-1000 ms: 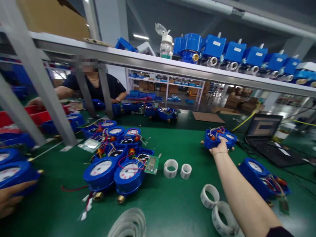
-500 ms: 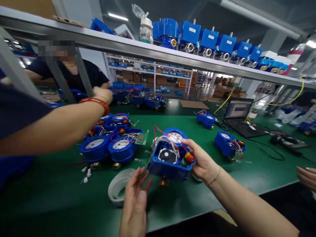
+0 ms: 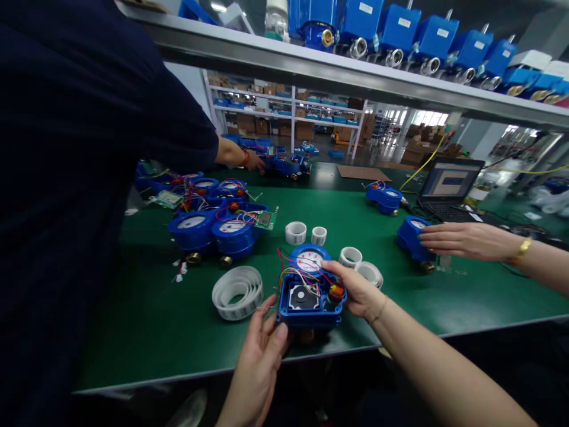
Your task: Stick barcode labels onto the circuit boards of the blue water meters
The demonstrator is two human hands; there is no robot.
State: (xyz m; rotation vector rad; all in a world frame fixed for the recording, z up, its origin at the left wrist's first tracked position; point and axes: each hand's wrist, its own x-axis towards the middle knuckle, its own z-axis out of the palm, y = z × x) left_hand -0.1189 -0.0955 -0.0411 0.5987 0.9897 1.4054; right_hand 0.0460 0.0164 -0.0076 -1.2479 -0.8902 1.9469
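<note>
A blue water meter (image 3: pixel 311 317) is held in front of me near the table's front edge. Its housing is uncovered, showing a black square part, an orange component and loose coloured wires, with a round white dial behind. My right hand (image 3: pixel 355 289) grips its right side, thumb by the dial. At the front left corner, my left hand (image 3: pixel 262 350) is closed on the housing, with the thumb in front; some fingertips are hidden behind it. Rolls of white labels lie close by: a large roll (image 3: pixel 237 293) to the left, a smaller roll (image 3: pixel 350 257) to the right.
Several wired meters (image 3: pixel 191 228) stand at the left beside a co-worker's dark sleeve (image 3: pixel 178 124). On the right, another person's hand (image 3: pixel 466 240) touches a blue meter (image 3: pixel 411 237). Behind it is a laptop (image 3: pixel 448 184). An overhead shelf (image 3: pixel 267 50) carries blue units.
My hands have lowered the meter and levelled it, and my left hand has closed on its corner. The left co-worker has leaned across and reached farther back. Another person's hand has reached the right-hand meter.
</note>
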